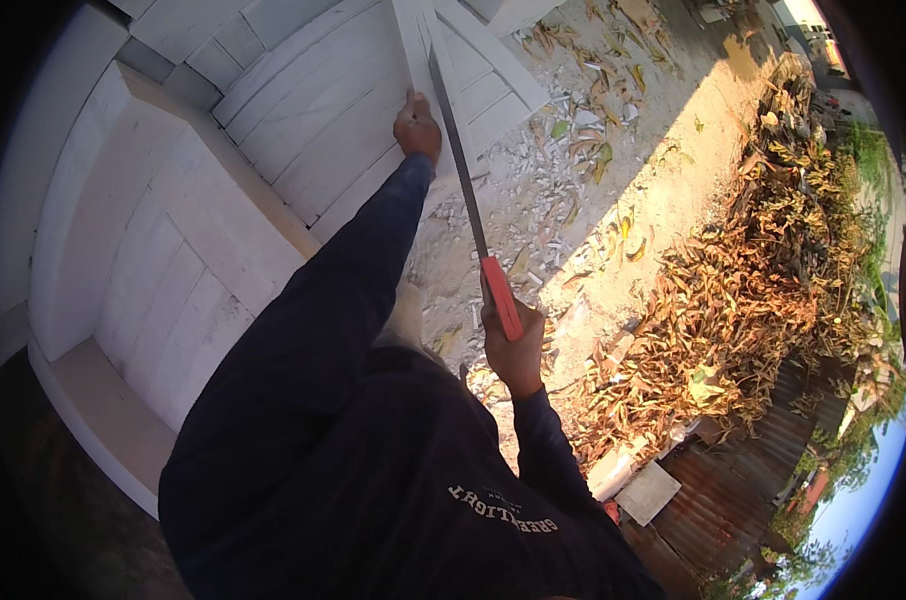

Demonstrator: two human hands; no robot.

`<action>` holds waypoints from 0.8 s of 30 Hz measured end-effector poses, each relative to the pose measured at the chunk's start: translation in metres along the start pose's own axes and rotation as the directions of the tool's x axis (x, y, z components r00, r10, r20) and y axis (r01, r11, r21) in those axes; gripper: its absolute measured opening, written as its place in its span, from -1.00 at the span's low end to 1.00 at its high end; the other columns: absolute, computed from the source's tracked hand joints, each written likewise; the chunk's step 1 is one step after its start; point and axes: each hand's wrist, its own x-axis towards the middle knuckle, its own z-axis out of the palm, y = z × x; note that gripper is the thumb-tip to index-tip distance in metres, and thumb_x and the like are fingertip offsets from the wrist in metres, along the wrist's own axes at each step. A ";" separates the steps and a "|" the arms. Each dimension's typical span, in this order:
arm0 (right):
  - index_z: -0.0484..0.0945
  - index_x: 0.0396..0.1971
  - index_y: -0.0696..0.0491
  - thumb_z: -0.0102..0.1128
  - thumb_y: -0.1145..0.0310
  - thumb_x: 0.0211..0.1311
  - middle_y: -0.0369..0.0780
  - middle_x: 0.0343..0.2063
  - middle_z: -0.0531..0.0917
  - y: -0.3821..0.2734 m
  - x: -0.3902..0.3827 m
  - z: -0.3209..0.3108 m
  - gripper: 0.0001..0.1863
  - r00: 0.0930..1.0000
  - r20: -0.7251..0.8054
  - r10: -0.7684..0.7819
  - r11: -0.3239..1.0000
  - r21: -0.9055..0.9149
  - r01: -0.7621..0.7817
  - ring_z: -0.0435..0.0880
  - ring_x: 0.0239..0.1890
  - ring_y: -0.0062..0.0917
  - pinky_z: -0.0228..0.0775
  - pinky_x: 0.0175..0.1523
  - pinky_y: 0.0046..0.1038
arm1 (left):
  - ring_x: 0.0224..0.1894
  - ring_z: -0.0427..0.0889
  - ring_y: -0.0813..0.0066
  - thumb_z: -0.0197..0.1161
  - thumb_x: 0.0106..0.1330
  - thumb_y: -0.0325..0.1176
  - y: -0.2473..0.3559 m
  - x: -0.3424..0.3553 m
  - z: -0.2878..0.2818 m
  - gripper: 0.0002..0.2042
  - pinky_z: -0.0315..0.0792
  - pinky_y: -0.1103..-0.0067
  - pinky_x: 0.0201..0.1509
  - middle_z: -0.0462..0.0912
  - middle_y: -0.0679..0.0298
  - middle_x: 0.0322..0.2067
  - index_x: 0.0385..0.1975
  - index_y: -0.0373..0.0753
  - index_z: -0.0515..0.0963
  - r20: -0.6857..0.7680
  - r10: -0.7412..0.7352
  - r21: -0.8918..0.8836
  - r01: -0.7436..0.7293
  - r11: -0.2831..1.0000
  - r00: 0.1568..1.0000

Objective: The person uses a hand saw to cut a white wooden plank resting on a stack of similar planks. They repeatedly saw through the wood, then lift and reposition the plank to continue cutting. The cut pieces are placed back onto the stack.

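Note:
My right hand grips the red handle of a long hand saw. Its grey blade runs up and away to a narrow white board standing against white block work. My left hand presses on that white board just left of the blade. Both arms wear dark blue sleeves. The blade's far end lies against the board's edge near the top of the view.
A stepped wall of white blocks fills the left. White chips and offcuts litter the sandy ground. A heap of dry brown leaves lies to the right, with rusty corrugated sheet and a white slab lower right.

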 end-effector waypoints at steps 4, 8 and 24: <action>0.47 -0.57 0.28 0.22 0.53 0.23 -0.17 -0.74 0.41 -0.007 0.053 0.015 -0.79 1.000 0.017 0.007 1.000 0.017 -0.007 0.35 -0.62 -0.62 0.26 -0.48 -0.35 | 0.22 0.62 0.21 0.06 0.57 -0.16 0.001 -0.003 0.005 -0.47 0.40 0.53 0.29 0.63 -0.18 0.15 0.28 -0.54 0.45 0.055 -0.084 -0.012 0.085 0.996 0.995; 0.46 -0.55 0.27 0.23 0.52 0.23 -0.14 -0.73 0.43 0.005 0.040 0.013 -0.79 0.999 0.002 -0.040 0.999 -0.032 0.040 0.35 -0.63 -0.59 0.25 -0.48 -0.34 | 0.26 0.58 0.29 0.06 0.58 -0.17 0.017 -0.006 -0.004 -0.47 0.36 0.57 0.33 0.60 -0.10 0.23 0.31 -0.55 0.42 0.105 -0.152 0.044 0.148 0.988 0.983; 0.48 -0.52 0.27 0.20 0.52 0.23 -0.12 -0.72 0.45 0.015 -0.014 0.003 -0.82 0.999 -0.045 -0.012 1.000 -0.005 0.012 0.36 -0.64 -0.56 0.26 -0.48 -0.32 | 0.21 0.64 0.09 0.04 0.56 -0.19 0.004 -0.001 0.004 -0.48 0.42 0.49 0.29 0.63 -0.26 0.13 0.24 -0.60 0.45 0.019 0.002 -0.028 -0.001 1.000 1.000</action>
